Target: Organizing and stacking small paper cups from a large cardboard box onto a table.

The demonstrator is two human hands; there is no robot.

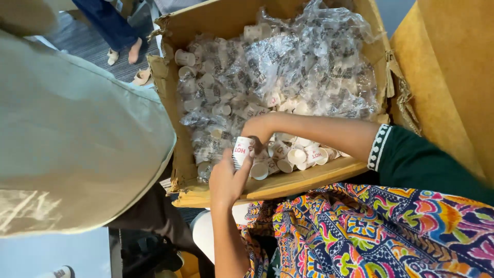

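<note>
Inside the open brown cardboard box [181, 154], at its near edge, the left hand [226, 180] and right hand [259, 128] pinch one small white paper cup [242, 151] between their fingers; loose cups and clear plastic sleeves of cups [288, 67] surround it.

Your right arm wears a dark green sleeve [427, 170] that ends above a bare forearm, its cuff finished with a white embroidered trim [380, 148] of small loops; your left arm [226, 242] is bare, and across your lap spreads a multicoloured patterned garment [360, 231] of pink, orange, blue, yellow and green motifs
</note>
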